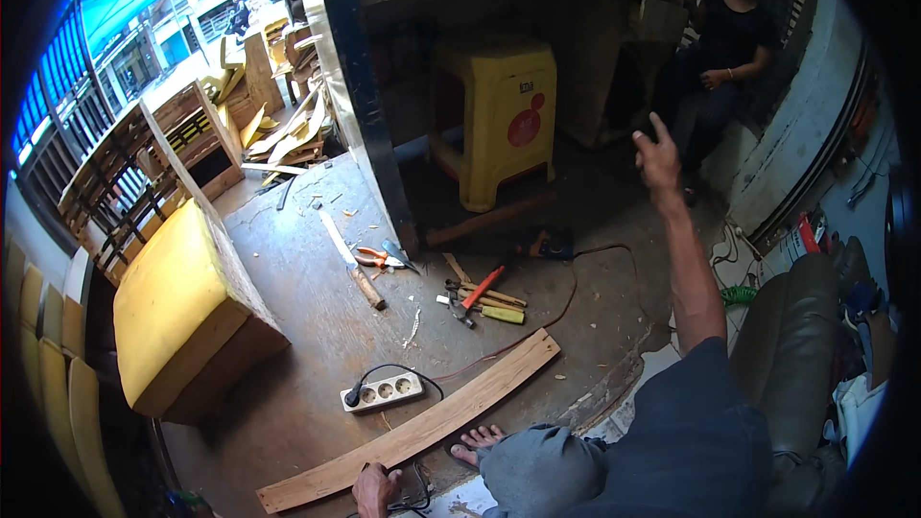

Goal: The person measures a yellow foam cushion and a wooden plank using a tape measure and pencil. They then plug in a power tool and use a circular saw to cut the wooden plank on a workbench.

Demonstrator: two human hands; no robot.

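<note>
Honestly, probably best to press the plank [432, 426] flat and slide the socket strip [386, 391] clear. Left hand [376, 491] sat at its near edge, couldn't tell if gripping; right hand [658, 158] was up, empty, fingers apart. Plank lay toward the floor's [321, 355] near edge, pale brown, gently curved.

The wooden board [413, 425] is light brown, streaked with grain. The power strip [382, 390] is off-white; its plug [354, 395] is black. The stool [494, 125] is yellow with red round markings. The padded block [177, 297] shows yellow, the hammer handle [483, 288] red, the coil [739, 295] green, the floor [297, 364] grey.
</note>
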